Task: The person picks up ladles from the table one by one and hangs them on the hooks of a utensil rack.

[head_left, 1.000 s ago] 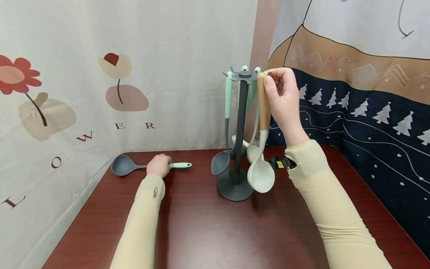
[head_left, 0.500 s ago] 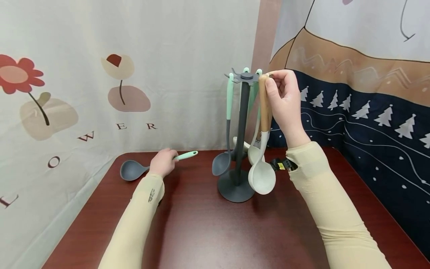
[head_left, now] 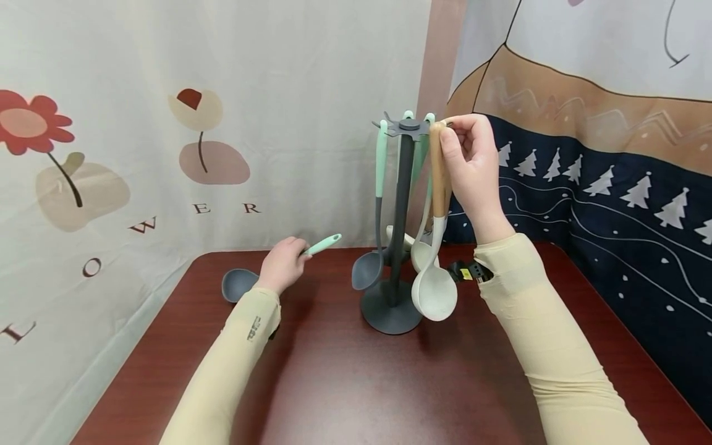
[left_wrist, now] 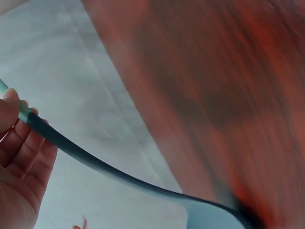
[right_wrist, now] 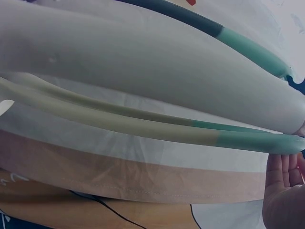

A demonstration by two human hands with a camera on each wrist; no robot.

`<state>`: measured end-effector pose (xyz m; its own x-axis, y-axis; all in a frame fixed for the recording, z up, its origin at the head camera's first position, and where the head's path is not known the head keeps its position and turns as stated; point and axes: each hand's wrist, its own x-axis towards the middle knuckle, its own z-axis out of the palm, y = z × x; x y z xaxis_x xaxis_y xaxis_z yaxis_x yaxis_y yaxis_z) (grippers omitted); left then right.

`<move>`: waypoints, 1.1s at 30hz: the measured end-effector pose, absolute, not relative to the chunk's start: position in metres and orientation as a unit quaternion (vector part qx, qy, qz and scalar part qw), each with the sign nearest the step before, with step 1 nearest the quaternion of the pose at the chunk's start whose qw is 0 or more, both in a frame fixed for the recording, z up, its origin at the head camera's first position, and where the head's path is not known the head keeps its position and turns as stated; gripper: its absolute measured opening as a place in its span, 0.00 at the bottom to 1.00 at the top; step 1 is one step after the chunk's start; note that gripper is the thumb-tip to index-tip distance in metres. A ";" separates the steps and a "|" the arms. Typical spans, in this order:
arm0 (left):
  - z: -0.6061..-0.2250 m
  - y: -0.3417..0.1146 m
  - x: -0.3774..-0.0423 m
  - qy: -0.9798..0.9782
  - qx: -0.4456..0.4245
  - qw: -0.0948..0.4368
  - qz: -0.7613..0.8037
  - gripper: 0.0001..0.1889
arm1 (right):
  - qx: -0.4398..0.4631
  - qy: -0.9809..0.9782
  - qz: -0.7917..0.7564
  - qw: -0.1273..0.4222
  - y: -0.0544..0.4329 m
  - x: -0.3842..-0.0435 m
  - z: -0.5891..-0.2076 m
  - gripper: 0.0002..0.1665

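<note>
In the head view my left hand (head_left: 282,266) grips a grey ladle by its mint-green handle (head_left: 325,243), over the back left of the table. The ladle's bowl (head_left: 239,285) shows to the left of the wrist. The left wrist view has thumb and fingers around the handle, the dark shaft (left_wrist: 95,162) running down to the bowl. My right hand (head_left: 473,164) pinches the top of the wooden handle (head_left: 437,167) of a white ladle (head_left: 435,294). That ladle hangs bowl-down at the right side of a dark utensil stand (head_left: 399,210), handle top against the rack.
Several other utensils with green handles hang on the stand, among them a grey spoon-like one (head_left: 367,271) at its left and a white one (head_left: 420,254) behind. The stand's round base (head_left: 389,315) rests on the red-brown table (head_left: 334,383). Printed curtains (head_left: 311,123) stand behind.
My left hand has moved right with the grey ladle, its handle end rising and the bowl shifting right. The right hand stays at the wooden handle.
</note>
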<state>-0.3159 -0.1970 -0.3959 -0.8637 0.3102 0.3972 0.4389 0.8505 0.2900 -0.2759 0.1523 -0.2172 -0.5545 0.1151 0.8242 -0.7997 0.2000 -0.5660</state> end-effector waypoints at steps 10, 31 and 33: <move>-0.376 -0.178 -0.306 -0.924 -0.203 0.197 -0.258 0.03 | 0.263 -0.661 0.580 0.397 0.151 -0.275 -0.216 0.11; -0.349 -0.155 -0.286 -0.875 -0.241 0.242 -0.343 0.05 | 0.263 -0.661 0.579 0.399 0.151 -0.274 -0.216 0.11; -0.347 -0.154 -0.284 -0.870 -0.235 0.236 -0.363 0.04 | 0.262 -0.662 0.578 0.400 0.152 -0.273 -0.216 0.11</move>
<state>-0.2842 -0.1540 -0.3466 -0.7782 0.2385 0.5810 0.5808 0.6251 0.5215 -0.2734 0.1516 -0.2162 -0.5433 0.1155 0.8315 -0.8082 0.1960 -0.5553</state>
